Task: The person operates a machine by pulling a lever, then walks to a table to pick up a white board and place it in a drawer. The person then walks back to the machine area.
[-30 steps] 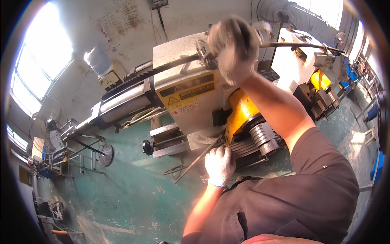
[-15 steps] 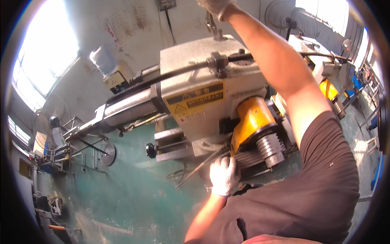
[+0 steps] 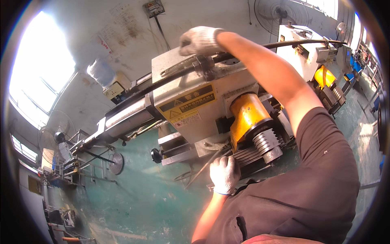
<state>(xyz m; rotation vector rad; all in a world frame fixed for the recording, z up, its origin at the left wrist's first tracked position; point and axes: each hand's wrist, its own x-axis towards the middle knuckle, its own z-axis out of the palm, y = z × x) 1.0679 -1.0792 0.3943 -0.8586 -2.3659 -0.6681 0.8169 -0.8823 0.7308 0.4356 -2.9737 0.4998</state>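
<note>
Has the wrench (image 3: 177, 66) on top of the pale machine (image 3: 197, 133) near eleven o'clock, laid along the upper side of the threaded rod (image 3: 151, 86). Holds the right arm (image 3: 274, 65) across at chest side, slanting from four toward ten o'clock, and points the gloved right hand (image 3: 200, 40) toward nine. Curls its fingers (image 3: 185, 49) loosely, just above the wrench, with the wrench toward seven o'clock from them; cannot make out any contact or any grip for certain. Brings the left forearm (image 3: 209, 217) up from six o'clock, and sets the gloved left hand (image 3: 224, 174) at five, knuckles toward twelve. Bends those fingers down out of sight; cannot see any object in them, nor rule one out. Shows the yellow cover (image 3: 248, 117) at one o'clock from that hand, and the grooved metal roller (image 3: 266, 141) at two.
</note>
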